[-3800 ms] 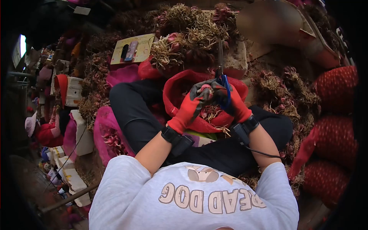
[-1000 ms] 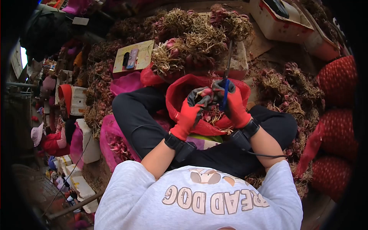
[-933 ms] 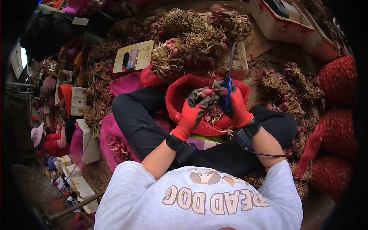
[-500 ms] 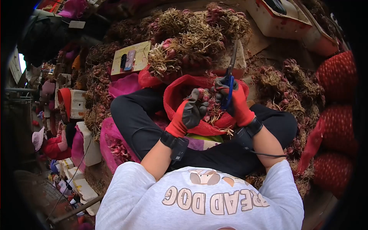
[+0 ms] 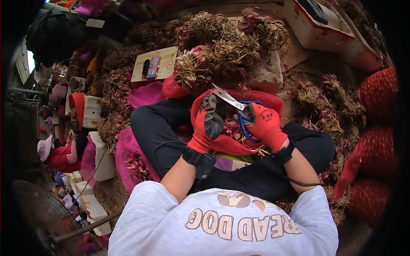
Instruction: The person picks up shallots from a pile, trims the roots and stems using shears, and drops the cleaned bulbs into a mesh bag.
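Note:
My right hand [image 5: 268, 128], in a red glove with a grey coating, grips the blue handles of a pair of scissors [image 5: 232, 100]. Their metal blades point up and left, slightly apart, toward the fingers of my left hand [image 5: 208, 121]. That left hand, gloved alike, is raised over the left side of a red mesh bag [image 5: 273, 100], its fingers loosely bent apart from the thumb; I see nothing in it. Inside the bag, between my hands, lie reddish shallots [image 5: 232, 130], partly hidden by the gloves.
Dried shallot bunches [image 5: 218, 42] are heaped ahead, with more bunches [image 5: 337, 106] at right beside full red mesh sacks [image 5: 378, 147]. A phone [image 5: 153, 66] lies on a yellow box [image 5: 171, 57]. A foam box [image 5: 320, 32] stands far right. Another person [image 5: 64, 155] sits at left.
The scissors have swung from pointing upward to pointing up-left across the bag. My left hand has turned upward, and the shallot seen at its fingertips no longer shows there.

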The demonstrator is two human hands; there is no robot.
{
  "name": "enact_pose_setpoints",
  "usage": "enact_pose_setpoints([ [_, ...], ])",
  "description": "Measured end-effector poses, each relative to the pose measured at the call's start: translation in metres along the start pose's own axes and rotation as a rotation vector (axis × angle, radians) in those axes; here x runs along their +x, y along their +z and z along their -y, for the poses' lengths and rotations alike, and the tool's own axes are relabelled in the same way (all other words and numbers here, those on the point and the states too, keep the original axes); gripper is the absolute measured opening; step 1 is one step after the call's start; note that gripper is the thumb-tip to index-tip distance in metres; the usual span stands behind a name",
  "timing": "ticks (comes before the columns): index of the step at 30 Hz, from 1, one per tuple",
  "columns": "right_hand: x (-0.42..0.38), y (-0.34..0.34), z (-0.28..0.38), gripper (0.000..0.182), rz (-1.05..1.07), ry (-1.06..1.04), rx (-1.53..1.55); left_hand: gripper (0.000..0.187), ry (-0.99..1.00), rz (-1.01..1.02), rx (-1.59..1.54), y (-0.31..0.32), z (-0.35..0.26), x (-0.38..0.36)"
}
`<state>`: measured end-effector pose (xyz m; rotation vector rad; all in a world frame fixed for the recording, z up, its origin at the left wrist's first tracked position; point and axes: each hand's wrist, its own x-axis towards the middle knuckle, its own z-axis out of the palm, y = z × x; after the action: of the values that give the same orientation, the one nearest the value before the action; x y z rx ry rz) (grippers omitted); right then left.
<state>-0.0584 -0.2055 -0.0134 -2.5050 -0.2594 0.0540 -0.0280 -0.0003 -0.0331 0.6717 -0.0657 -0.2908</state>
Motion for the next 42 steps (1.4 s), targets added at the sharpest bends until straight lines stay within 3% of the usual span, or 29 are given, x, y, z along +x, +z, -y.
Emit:
enact_pose_setpoints([
  [3, 0.002, -0.014, -0.002, 0.042, 0.031, -0.011, -0.065, 0.035, 0.058, 0.092, 0.135, -0.015, 0.0, -0.005],
  [5, 0.001, -0.026, 0.002, 0.042, -0.017, -0.022, -0.098, 0.036, 0.012, -0.016, -0.078, -0.02, 0.0, -0.013],
  [8, 0.001, -0.032, -0.01, 0.042, -0.084, -0.037, -0.024, 0.023, -0.029, -0.194, 0.086, 0.037, -0.029, -0.006],
  [11, 0.002, -0.041, -0.008, 0.033, -0.149, -0.08, -0.027, 0.049, -0.121, 0.086, 0.023, -0.003, -0.03, -0.003],
  [14, 0.002, -0.043, -0.009, 0.035, -0.134, -0.101, -0.054, 0.029, -0.135, -0.099, 0.078, 0.032, -0.037, -0.002],
  [17, 0.002, -0.043, -0.01, 0.035, -0.107, -0.104, -0.075, 0.029, -0.134, -0.126, 0.081, 0.026, -0.035, -0.003],
  [20, 0.0, -0.043, -0.011, 0.034, -0.104, -0.113, -0.102, 0.036, -0.164, 0.001, 0.083, 0.009, -0.034, -0.004],
  [23, 0.0, -0.042, -0.009, 0.034, -0.062, -0.068, -0.056, 0.023, -0.199, -0.144, 0.108, 0.015, -0.034, 0.001],
  [26, -0.001, -0.036, -0.009, 0.035, -0.056, -0.043, -0.053, 0.018, -0.097, -0.172, 0.184, 0.025, -0.031, 0.002],
  [29, -0.003, -0.032, -0.001, 0.037, 0.018, 0.041, -0.001, 0.019, -0.04, -0.189, 0.203, 0.017, -0.024, 0.004],
  [35, -0.006, -0.027, -0.008, 0.037, 0.058, -0.016, -0.207, 0.019, 0.032, -0.133, 0.276, 0.024, -0.025, 0.0],
  [38, -0.007, -0.027, -0.009, 0.041, 0.06, -0.024, -0.24, 0.023, 0.009, -0.007, 0.19, 0.016, -0.026, 0.002],
  [42, -0.004, -0.022, -0.015, 0.039, 0.022, -0.036, -0.121, 0.028, -0.111, -0.111, 0.22, 0.017, -0.035, 0.004],
])
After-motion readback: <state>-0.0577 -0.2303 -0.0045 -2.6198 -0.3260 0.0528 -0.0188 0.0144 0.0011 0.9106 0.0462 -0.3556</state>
